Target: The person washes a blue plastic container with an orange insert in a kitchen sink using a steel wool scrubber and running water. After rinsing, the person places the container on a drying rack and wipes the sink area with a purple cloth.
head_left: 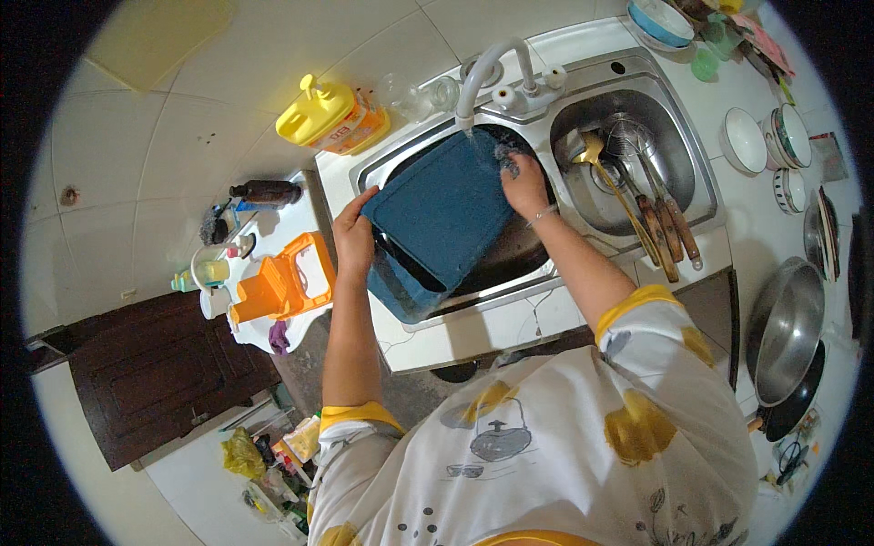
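Note:
A dark blue board (442,214), probably a cutting board, with a raised or grooved border and a long slot near its lower end, lies tilted across the left sink basin (537,259). My left hand (354,232) is closed on its left edge. Near its upper right edge, my right hand (524,187) is closed around a greyish scouring pad (506,156), which looks like steel wool. Above the board's top end hangs the white faucet (466,114), with what looks like water running onto it.
In the right basin (569,200) several long-handled utensils (669,223) lean over its front rim. A yellow jug (341,118) stands behind the sink. Bowls (744,141) and a large metal basin (785,332) sit at right. An orange plastic rack (287,282) is at left.

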Demonstrator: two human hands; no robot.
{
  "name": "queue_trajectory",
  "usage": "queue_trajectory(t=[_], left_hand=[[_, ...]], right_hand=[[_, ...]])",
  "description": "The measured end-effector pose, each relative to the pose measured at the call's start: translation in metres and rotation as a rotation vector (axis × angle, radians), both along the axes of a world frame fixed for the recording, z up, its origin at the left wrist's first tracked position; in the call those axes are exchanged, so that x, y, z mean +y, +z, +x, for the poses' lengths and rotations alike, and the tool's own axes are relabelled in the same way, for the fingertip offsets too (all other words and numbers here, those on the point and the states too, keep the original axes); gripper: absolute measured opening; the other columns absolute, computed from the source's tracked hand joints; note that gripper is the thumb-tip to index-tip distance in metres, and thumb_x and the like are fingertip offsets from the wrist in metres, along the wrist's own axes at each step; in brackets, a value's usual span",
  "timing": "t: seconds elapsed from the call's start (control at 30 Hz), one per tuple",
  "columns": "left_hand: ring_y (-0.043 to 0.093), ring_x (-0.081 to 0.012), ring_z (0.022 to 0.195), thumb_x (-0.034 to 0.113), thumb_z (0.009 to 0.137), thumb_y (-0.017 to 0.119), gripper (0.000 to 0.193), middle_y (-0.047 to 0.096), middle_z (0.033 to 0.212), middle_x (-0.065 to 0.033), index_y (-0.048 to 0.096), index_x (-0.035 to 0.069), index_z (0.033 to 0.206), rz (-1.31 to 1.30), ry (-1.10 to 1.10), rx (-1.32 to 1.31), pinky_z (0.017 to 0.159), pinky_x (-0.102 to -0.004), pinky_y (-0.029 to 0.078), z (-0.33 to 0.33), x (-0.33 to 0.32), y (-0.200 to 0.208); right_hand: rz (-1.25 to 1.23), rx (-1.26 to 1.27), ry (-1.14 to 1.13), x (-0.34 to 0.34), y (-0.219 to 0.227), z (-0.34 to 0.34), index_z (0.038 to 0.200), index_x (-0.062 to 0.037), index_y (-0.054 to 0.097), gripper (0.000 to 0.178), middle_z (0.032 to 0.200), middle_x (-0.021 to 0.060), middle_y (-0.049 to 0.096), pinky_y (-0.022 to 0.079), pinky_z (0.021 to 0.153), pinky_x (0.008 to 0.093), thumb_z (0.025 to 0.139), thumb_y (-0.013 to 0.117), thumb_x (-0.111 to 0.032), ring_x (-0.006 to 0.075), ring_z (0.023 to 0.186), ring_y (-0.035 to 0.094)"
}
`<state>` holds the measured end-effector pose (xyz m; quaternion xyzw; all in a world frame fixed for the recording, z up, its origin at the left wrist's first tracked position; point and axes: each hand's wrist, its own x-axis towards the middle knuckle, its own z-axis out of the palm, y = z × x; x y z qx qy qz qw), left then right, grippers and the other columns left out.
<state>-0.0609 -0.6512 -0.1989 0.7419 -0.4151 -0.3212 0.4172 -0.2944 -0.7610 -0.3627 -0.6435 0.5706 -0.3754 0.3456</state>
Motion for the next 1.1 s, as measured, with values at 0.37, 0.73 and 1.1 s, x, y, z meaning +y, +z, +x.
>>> queue_trajectory(t=[0.37, 0.73, 1.1], left_hand=[[0.057, -0.0128, 0.08, -0.008, 0.074, 0.036, 0.047, 0.064, 0.099, -0.0099, 0.063, 0.0, 0.112, 0.0, -0.077, -0.008, 0.073, -0.0215, 0.044, 0.013, -0.003, 0.002], [0.054, -0.0081, 0.068, -0.009, 0.072, 0.036, 0.05, 0.064, 0.096, -0.0074, 0.065, 0.003, 0.111, -0.024, -0.122, 0.073, 0.063, -0.0181, 0.043, 0.022, -0.005, -0.003], [0.054, -0.0113, 0.077, -0.009, 0.073, 0.036, 0.049, 0.064, 0.099, -0.0084, 0.063, 0.0, 0.113, -0.075, -0.156, 0.055, 0.072, -0.0206, 0.043, 0.025, -0.007, -0.007]], right_hand=[[0.071, -0.116, 0.086, 0.042, 0.046, -0.009, 0.104, -0.0036, 0.057, 0.026, 0.106, 0.0177, 0.058, 0.042, 0.092, 0.0419, 0.078, 0.057, -0.006, 0.0356, 0.104, 0.052], [-0.253, -0.348, 0.102, 0.126, 0.071, 0.009, 0.105, -0.0032, 0.057, 0.025, 0.109, 0.0177, 0.056, 0.04, 0.094, 0.0429, 0.08, 0.058, -0.007, 0.0358, 0.104, 0.052], [-0.296, -0.303, 0.236, 0.143, 0.087, 0.017, 0.102, -0.0053, 0.058, 0.026, 0.112, 0.0158, 0.055, 0.04, 0.097, 0.0427, 0.077, 0.059, -0.003, 0.0348, 0.109, 0.05]])
